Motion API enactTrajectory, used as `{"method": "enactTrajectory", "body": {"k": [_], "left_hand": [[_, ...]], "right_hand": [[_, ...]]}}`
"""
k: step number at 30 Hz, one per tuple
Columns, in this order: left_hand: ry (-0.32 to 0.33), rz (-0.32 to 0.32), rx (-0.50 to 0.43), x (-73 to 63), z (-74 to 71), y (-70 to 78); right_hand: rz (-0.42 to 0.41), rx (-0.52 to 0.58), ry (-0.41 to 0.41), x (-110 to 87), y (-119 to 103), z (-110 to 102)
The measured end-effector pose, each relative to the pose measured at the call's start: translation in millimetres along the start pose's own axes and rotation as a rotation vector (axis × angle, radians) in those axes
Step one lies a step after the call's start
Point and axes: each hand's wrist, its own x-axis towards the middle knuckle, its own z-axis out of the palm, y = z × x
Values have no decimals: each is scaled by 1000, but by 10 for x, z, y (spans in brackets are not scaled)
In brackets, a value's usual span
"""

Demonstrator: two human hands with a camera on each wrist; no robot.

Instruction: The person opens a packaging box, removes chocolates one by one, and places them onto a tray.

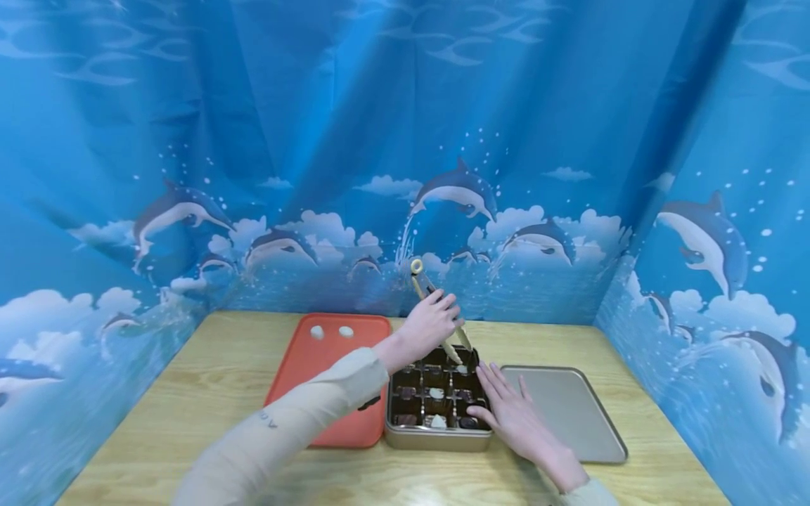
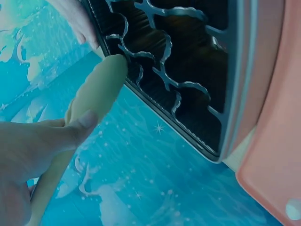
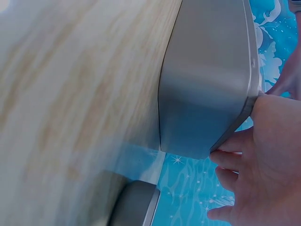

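Observation:
My left hand [image 1: 432,325] grips a pair of cream tongs [image 1: 452,351] with a ring at the top end. The tongs point down at the back right compartment of a gold-coloured tin [image 1: 436,440]. Inside the tin, a dark divided insert [image 2: 162,47] holds dark and white chocolates, among them a white one [image 1: 436,422] at the front. In the left wrist view one broad, scalloped tong arm [image 2: 99,87] overlaps the tin's rim. Fingers spread, my right hand [image 1: 515,422] rests along the tin's right rim; the right wrist view shows its fingertips at the edge of the tin's wall [image 3: 207,84].
To the left lies a red tray [image 1: 344,376] with two white pieces [image 1: 317,332] near its far edge. A flat gold-coloured lid [image 1: 576,411] is on the wooden table [image 1: 190,393] at the right. A blue dolphin-print curtain [image 1: 354,140] surrounds the table's back and sides.

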Motion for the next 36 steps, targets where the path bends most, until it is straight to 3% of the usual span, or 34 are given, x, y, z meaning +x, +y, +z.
{"method": "enactTrajectory", "body": {"k": [8, 15, 22, 30, 36], "left_hand": [[-115, 66, 62, 128, -48, 142], [-145, 120, 68, 199, -40, 272], [-120, 116, 59, 235, 12, 327], [-96, 117, 44, 189, 66, 300], [-30, 47, 0, 82, 112, 215]], "right_hand": [[-4, 4, 10, 5, 1, 14], [-11, -10, 8, 8, -6, 32], [-9, -13, 23, 14, -2, 27], [-17, -29, 23, 26, 10, 37], [-15, -6, 27, -1, 6, 29]]}}
